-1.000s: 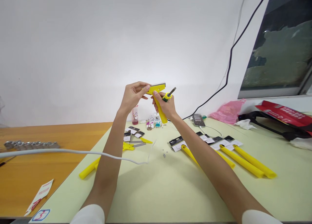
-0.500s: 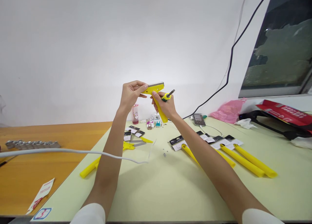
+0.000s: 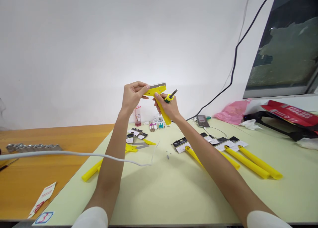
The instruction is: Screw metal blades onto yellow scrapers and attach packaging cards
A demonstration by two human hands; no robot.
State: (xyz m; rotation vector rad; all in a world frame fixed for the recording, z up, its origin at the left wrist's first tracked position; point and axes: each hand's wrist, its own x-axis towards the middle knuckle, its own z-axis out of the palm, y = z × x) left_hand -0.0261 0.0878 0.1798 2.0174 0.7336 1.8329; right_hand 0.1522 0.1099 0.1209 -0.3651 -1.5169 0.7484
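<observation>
Raised above the table, a yellow scraper (image 3: 163, 111) is held between both hands, its metal blade (image 3: 157, 85) along the top edge. My left hand (image 3: 132, 95) pinches the left end of the scraper head between thumb and fingers. Round the handle, just below the head, closes my right hand (image 3: 171, 108). A short screwdriver (image 3: 169, 98) with a yellow and green handle is also tucked in that hand, its tip pointing up and right. Several tiny metal nuts or screws (image 3: 168, 157) lie on the table below.
Several yellow handles (image 3: 248, 163) with black-and-white cards (image 3: 181, 144) lie at right. Further scraper parts (image 3: 131, 148) and loose blades (image 3: 142, 144) sit by my left forearm. A white cable (image 3: 81, 154) crosses at left. A pink cup (image 3: 137, 116) stands near the wall.
The scraper has tilted slightly, so more of its blade shows, and has shifted a little to the left. Both hands keep their hold.
</observation>
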